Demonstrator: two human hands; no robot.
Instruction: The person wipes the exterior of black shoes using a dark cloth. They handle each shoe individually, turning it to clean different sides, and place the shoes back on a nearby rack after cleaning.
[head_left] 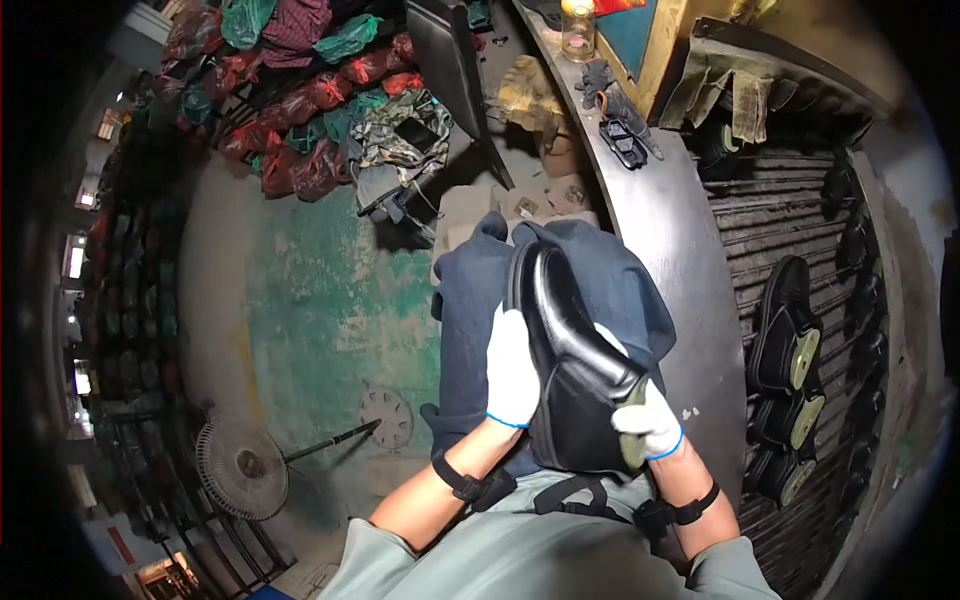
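Observation:
A black leather ankle boot lies across my lap, its toe pointing away from me and its shaft nearest my body. White gloves with blue cuffs cover both hands. My left hand is closed against the boot's left side, with its fingertips partly hidden. At the right of the shaft, my right hand grips the boot by its top opening, where an olive-green part shows. Whether that part is lining or something inside the boot, I cannot tell. Dark blue cloth covers my legs beneath it.
To my right runs a metal-topped bench with a small black object and a glass jar. Beyond it, black boots stand on a slatted rack. At left are a fan and red plastic bags.

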